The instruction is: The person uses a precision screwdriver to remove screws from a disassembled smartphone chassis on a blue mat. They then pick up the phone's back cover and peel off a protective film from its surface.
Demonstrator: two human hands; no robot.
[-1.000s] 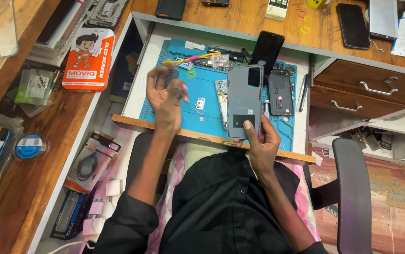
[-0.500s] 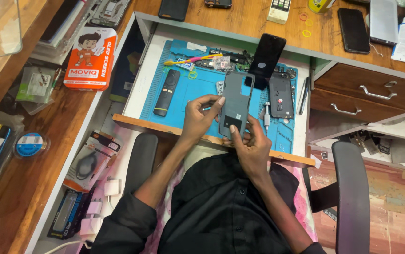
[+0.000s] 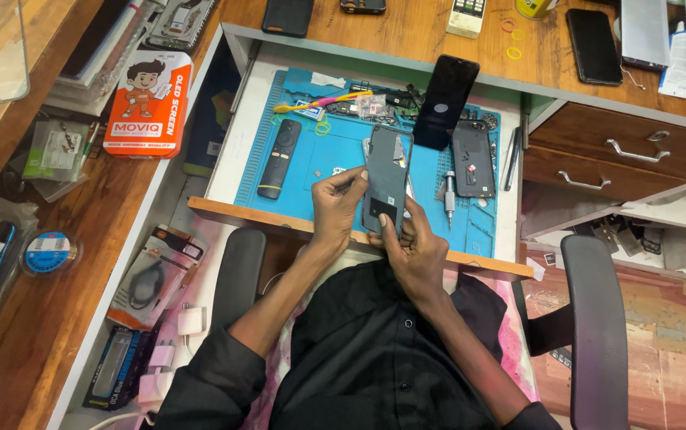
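A dark phone body (image 3: 387, 179) is held upright over the blue work mat (image 3: 327, 151) in the open drawer. My right hand (image 3: 416, 253) grips its lower end from below. My left hand (image 3: 337, 203) has its fingers pinched against the phone's left edge; whether they also hold a small tool is hidden. A black remote (image 3: 279, 159) lies on the mat to the left of my hands. A small screwdriver (image 3: 449, 195) and an opened phone (image 3: 473, 159) lie to the right.
A black screen panel (image 3: 445, 102) leans on the drawer's back edge, next to a pink and yellow brush (image 3: 319, 103). An orange box (image 3: 148, 103) sits on the left desk. Phones (image 3: 594, 46) lie on the far desk. A chair armrest (image 3: 598, 318) stands at the right.
My left hand came from above the remote to the phone's left edge. The phone was lowered and drawn closer to me, with my right hand still on it.
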